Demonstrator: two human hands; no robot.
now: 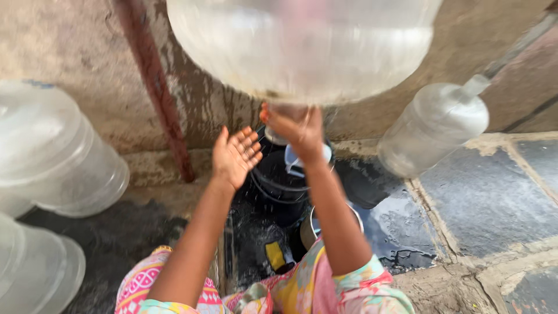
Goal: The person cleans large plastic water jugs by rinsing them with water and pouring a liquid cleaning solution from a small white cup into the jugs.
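- My right hand point(297, 129) grips the neck of the large clear plastic water jug point(305, 46), upended at top centre of the frame.
- My left hand point(235, 156) is spread open, palm up, just left of the neck.
- Below both sits a black bucket point(279, 174) on the wet floor point(401, 227).
- A smaller clear plastic bottle point(433, 128) leans at right.

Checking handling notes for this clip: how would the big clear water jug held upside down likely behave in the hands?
The big clear jug looks wet, so probably slippery. Water seems to slosh inside, so it is likely heavy and shifting. The right hand grips only its neck while the left hand is open and apart, so it may tip sideways.
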